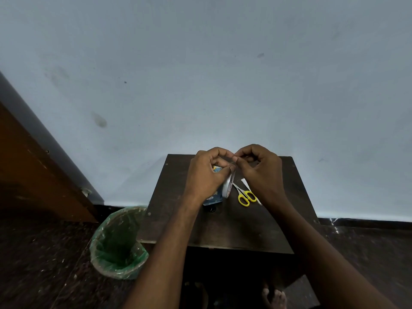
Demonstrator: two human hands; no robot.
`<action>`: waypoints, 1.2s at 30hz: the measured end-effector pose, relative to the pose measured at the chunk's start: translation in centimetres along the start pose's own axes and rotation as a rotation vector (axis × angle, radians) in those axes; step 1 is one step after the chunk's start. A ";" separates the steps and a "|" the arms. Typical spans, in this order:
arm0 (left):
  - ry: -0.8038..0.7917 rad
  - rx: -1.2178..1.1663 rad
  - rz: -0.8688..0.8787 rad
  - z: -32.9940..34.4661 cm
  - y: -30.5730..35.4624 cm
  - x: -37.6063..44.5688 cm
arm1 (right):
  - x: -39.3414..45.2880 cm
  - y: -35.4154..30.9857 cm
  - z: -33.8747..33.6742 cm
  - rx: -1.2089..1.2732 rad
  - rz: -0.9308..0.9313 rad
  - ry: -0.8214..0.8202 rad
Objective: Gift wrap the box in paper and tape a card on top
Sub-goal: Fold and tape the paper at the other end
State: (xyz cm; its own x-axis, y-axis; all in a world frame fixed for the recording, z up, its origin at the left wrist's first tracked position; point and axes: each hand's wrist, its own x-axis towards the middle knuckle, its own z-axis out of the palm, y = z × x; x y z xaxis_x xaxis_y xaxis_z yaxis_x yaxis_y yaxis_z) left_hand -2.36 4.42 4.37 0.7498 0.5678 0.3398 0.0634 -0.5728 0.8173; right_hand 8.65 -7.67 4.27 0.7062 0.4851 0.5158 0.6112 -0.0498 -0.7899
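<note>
The left hand (206,175) curls its fingers round a white tape roll (228,185) held on edge over the dark wooden table (223,228). The right hand (259,172) pinches at the roll's top edge. Behind the roll, the box in blue patterned paper (211,197) rests on the table, with yellow-handled scissors (245,196) just to its right.

Pale blue wall (200,74), dark table (223,224), speckled floor (33,253)

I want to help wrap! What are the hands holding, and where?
The left hand grips the tape roll at its top rim. The right hand pinches at the roll's top edge, likely the tape end, too small to see.
</note>
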 end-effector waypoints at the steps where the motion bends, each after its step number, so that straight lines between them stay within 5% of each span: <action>1: 0.000 0.000 -0.005 0.0 -0.1 0.0 | 0.0 0.0 0.0 0.002 0.001 0.002; 15: -0.028 -0.038 -0.023 -0.2 -0.4 0.0 | 0.0 0.3 -0.4 -0.003 0.093 0.011; 22: -0.010 -0.069 -0.056 -0.6 -0.3 0.2 | -1.1 3.1 -1.0 -0.616 0.380 -0.552; 36: 0.012 -0.065 -0.057 -0.3 -0.4 0.2 | -2.6 2.6 0.3 -0.838 0.234 -0.445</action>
State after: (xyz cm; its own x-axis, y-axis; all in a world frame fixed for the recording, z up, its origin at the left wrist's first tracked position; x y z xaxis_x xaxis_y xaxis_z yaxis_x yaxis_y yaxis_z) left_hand -2.43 4.89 4.27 0.7383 0.6057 0.2969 0.0626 -0.4997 0.8639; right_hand 8.31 -8.80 0.73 0.7478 0.6605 0.0678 0.6503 -0.7080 -0.2755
